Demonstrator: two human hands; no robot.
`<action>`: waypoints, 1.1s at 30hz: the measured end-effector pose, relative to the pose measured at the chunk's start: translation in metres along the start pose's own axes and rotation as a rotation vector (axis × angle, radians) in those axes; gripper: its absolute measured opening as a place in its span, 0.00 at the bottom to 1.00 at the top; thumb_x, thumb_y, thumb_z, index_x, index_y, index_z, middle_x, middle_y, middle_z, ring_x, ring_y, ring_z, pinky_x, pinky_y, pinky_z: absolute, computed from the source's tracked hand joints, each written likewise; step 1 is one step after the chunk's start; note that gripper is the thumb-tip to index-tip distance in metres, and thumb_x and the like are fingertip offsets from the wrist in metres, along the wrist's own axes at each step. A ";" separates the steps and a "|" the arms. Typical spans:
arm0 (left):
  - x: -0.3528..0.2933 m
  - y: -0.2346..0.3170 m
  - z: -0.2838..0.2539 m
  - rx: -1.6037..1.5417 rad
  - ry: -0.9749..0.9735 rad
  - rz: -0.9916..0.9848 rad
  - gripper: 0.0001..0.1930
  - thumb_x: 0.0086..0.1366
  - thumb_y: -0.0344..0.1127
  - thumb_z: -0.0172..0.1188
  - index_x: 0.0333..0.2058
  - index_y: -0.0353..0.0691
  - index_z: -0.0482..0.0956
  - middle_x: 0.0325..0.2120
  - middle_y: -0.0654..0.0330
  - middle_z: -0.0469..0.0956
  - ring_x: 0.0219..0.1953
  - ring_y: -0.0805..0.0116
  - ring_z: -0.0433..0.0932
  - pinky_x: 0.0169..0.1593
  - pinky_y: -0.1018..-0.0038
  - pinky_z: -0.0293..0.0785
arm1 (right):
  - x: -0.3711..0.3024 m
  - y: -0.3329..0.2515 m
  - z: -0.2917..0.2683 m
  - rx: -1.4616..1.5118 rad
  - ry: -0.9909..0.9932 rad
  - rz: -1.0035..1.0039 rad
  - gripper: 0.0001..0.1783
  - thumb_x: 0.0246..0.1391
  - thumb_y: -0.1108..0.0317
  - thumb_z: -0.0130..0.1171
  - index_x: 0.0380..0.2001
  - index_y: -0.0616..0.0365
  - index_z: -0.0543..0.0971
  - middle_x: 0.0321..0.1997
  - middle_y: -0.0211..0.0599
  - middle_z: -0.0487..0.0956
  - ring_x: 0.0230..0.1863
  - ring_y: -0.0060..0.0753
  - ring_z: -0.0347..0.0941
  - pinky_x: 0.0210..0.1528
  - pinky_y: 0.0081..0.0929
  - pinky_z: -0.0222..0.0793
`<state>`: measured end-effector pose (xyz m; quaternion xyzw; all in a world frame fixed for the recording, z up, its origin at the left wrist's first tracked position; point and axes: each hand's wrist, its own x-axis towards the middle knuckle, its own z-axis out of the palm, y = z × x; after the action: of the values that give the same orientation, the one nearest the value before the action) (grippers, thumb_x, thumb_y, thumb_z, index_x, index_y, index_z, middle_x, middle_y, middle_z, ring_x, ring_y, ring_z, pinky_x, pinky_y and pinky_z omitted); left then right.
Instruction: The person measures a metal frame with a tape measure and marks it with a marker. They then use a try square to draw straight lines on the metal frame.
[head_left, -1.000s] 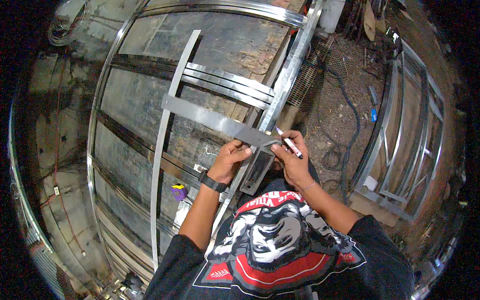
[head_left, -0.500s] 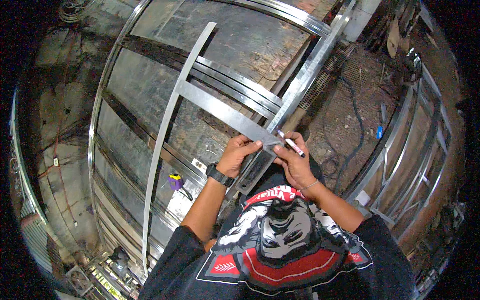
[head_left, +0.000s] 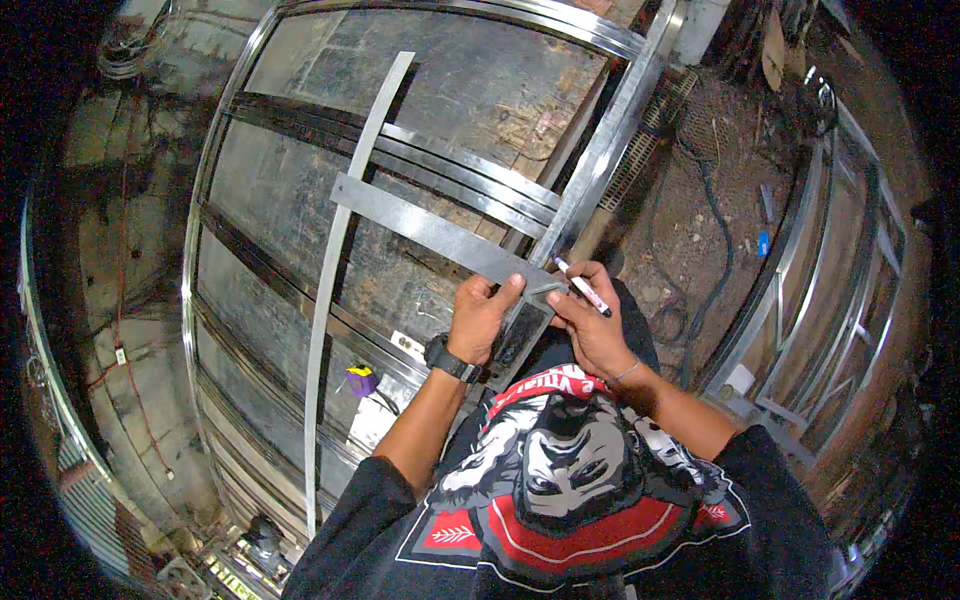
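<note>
A metal try square with a wide flat blade [head_left: 430, 228] and a dark stock [head_left: 515, 345] is in front of me. My left hand [head_left: 483, 315], wearing a black watch, is closed on the square near its corner, thumb pressed on the blade. My right hand [head_left: 597, 325] pinches the other side of the corner with thumb and fingers. That hand also has a white marker pen [head_left: 588, 290] between its fingers, its dark end toward my wrist. The blade's far end, with a small hole, lies across a long thin metal strip [head_left: 335, 260].
A large metal frame [head_left: 605, 165] with crossbars [head_left: 470, 180] lies over dark, worn boards. A yellow and purple tape measure [head_left: 361, 380] sits left of my forearm, near white paper [head_left: 372, 420]. Another metal frame [head_left: 795, 300] stands at right, beside a cable [head_left: 715, 230] and a blue object [head_left: 763, 244].
The square's far end has shifted left relative to the strip and now reaches past its left edge; before, it ended at the strip. Both hands keep their hold.
</note>
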<state>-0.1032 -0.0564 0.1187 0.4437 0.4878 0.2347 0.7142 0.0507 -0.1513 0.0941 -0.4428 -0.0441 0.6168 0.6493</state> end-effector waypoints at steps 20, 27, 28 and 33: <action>-0.011 -0.015 -0.007 0.121 -0.016 0.052 0.13 0.71 0.42 0.65 0.39 0.36 0.85 0.35 0.65 0.84 0.36 0.77 0.77 0.43 0.74 0.72 | -0.020 0.013 0.004 -0.035 0.092 -0.093 0.22 0.56 0.74 0.70 0.50 0.48 0.72 0.42 0.22 0.77 0.36 0.13 0.72 0.32 0.15 0.72; -0.012 -0.018 -0.001 0.028 -0.028 0.093 0.12 0.72 0.40 0.64 0.41 0.36 0.85 0.36 0.65 0.84 0.37 0.76 0.78 0.44 0.73 0.73 | -0.029 0.007 -0.019 -0.363 0.257 -0.317 0.16 0.70 0.61 0.59 0.53 0.59 0.79 0.40 0.28 0.81 0.41 0.18 0.77 0.42 0.19 0.74; -0.013 -0.018 -0.003 0.019 -0.021 0.093 0.12 0.71 0.40 0.64 0.40 0.36 0.84 0.36 0.65 0.84 0.37 0.77 0.77 0.44 0.74 0.72 | -0.034 -0.004 -0.018 -0.436 0.314 -0.382 0.16 0.72 0.59 0.56 0.52 0.59 0.80 0.35 0.28 0.81 0.38 0.17 0.77 0.43 0.18 0.74; -0.010 -0.018 -0.014 0.249 0.021 0.072 0.13 0.71 0.41 0.65 0.33 0.37 0.84 0.30 0.67 0.82 0.32 0.79 0.74 0.38 0.74 0.70 | -0.039 -0.041 -0.003 -0.375 0.078 -0.307 0.12 0.66 0.67 0.59 0.48 0.63 0.78 0.33 0.36 0.83 0.32 0.20 0.77 0.36 0.20 0.73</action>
<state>-0.1217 -0.0678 0.1062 0.5436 0.5045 0.2024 0.6396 0.0746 -0.1788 0.1374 -0.5672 -0.1993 0.4744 0.6431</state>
